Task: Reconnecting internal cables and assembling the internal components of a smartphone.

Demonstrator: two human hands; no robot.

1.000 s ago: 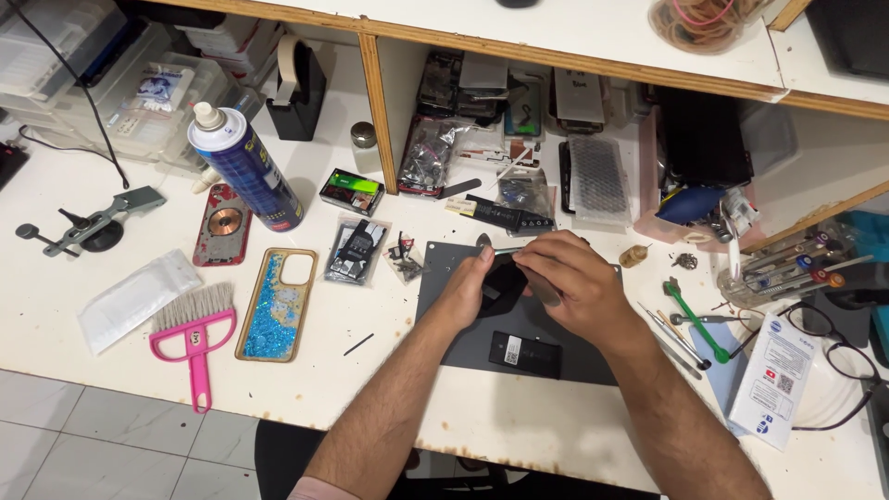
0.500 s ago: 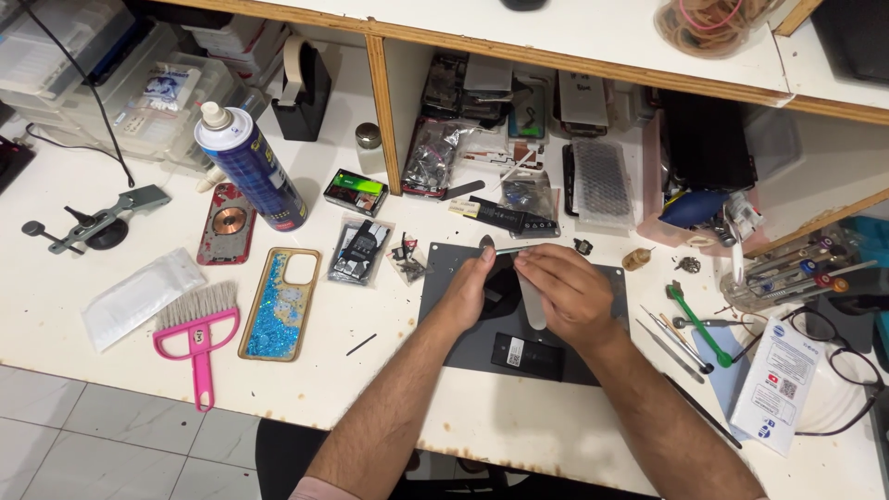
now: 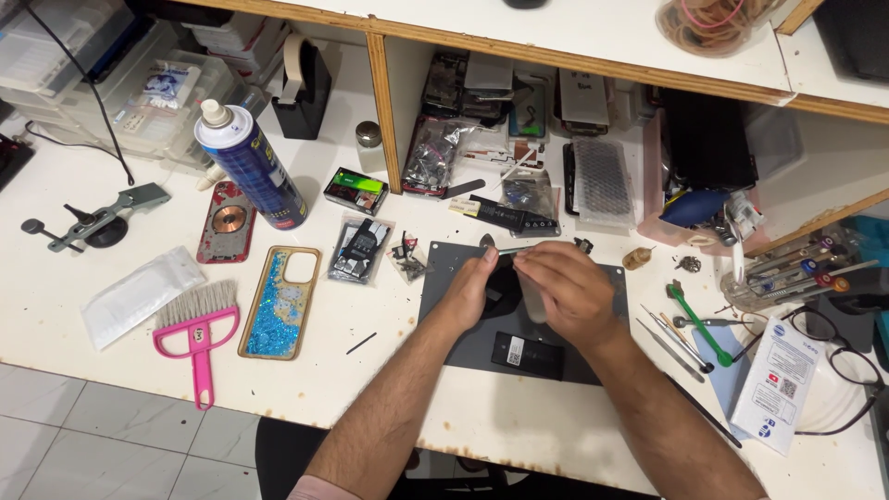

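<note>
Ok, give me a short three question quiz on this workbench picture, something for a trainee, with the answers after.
1. True or false: the pink brush lies on the dark work mat.
2. Which stands upright behind the glitter phone case? A) blue spray can B) green-handled tool C) eyeglasses
3. Where on the bench are the left hand and right hand?

Key
1. False; it lies on the white table, left of the case.
2. A.
3. Together over the mat, pinching a thin tool at its far edge.
</note>
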